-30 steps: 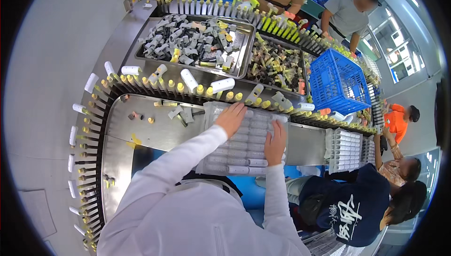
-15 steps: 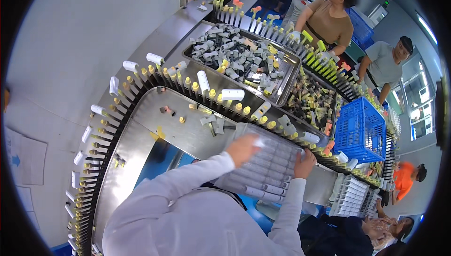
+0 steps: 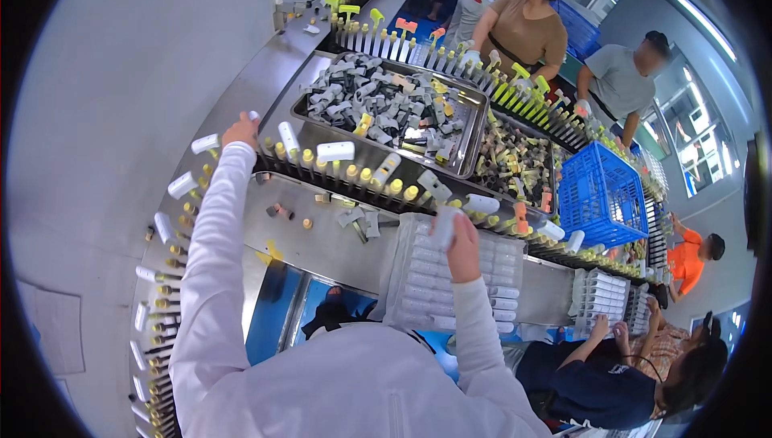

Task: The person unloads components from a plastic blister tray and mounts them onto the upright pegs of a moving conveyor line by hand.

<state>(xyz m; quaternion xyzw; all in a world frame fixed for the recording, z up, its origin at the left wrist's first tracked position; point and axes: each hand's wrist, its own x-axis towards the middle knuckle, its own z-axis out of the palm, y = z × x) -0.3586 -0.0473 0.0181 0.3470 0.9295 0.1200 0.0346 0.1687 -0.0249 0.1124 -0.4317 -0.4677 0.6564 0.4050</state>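
My left hand (image 3: pixel 240 132) reaches out to the far left over the curved row of upright pegs. Its fingers are closed on a small white plastic piece (image 3: pixel 254 115), mostly covered by the hand, at the peg tops. Nearer the middle, my right hand (image 3: pixel 464 251) grips another white plastic piece (image 3: pixel 443 227), slightly blurred. It hangs above a clear plastic tray (image 3: pixel 392 297) holding rows of similar white pieces. Along the peg line (image 3: pixel 351 172), yellow tops show, and some pegs carry white pieces, such as a white capsule-shaped shell (image 3: pixel 335 151).
Behind the pegs stands a metal tray (image 3: pixel 474 144) of grey and black clips, beside a bin of mixed small parts (image 3: pixel 515 160). A blue basket (image 3: pixel 603 197) is to the right. Loose parts lie on the steel table (image 3: pixel 322 249). Several people work beyond and at right.
My left hand has gone from the clear tray to the pegs at far left. The right hand has left the tray's right edge and now holds a white piece. The pegs have shifted left.
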